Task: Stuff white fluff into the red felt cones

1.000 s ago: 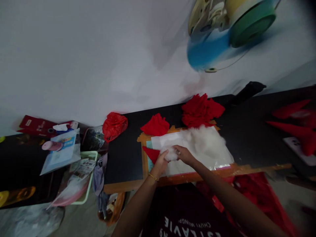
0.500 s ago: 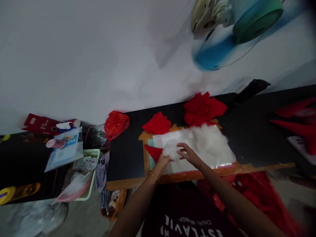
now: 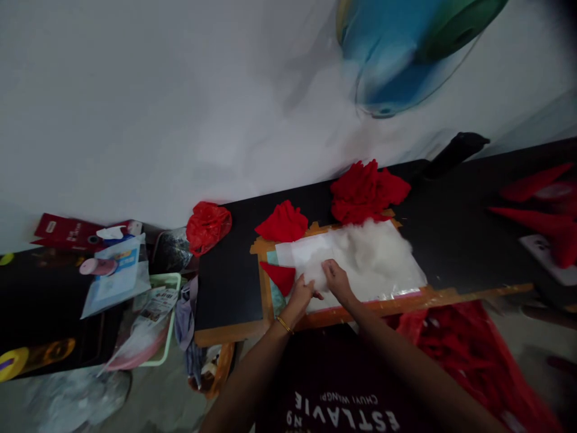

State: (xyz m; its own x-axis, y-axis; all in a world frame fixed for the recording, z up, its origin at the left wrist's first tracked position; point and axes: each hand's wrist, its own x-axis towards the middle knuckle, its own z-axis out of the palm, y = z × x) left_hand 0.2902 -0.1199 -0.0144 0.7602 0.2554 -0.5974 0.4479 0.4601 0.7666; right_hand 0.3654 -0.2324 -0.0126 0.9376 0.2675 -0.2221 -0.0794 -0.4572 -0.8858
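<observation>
A tuft of white fibre stuffing [image 3: 314, 269] is held between my two hands over the white sheet [image 3: 297, 245]. My left hand [image 3: 303, 294], with a gold bangle at the wrist, is closed on the tuft's near left side. On the right side of the tuft, my right hand [image 3: 336, 279] pinches with its fingers drawn together. Just left of my left hand lies a red cloth cone [image 3: 280, 276], pointing to the upper left. A larger heap of stuffing [image 3: 372, 249] spreads over the sheet to the right of my right hand.
Red cloth pieces [image 3: 283, 221] and a bigger red pile [image 3: 367, 192] lie along the table's back. A red plastic bag [image 3: 208, 227] sits farther left. At right are red cones [image 3: 536, 221] and a phone [image 3: 547, 258]. A red sack [image 3: 473, 361] stands below the front edge.
My right hand's fingers have gone from spread to pinched on the stuffing. My left hand stays at the tuft's left side. The whole view has shifted slightly.
</observation>
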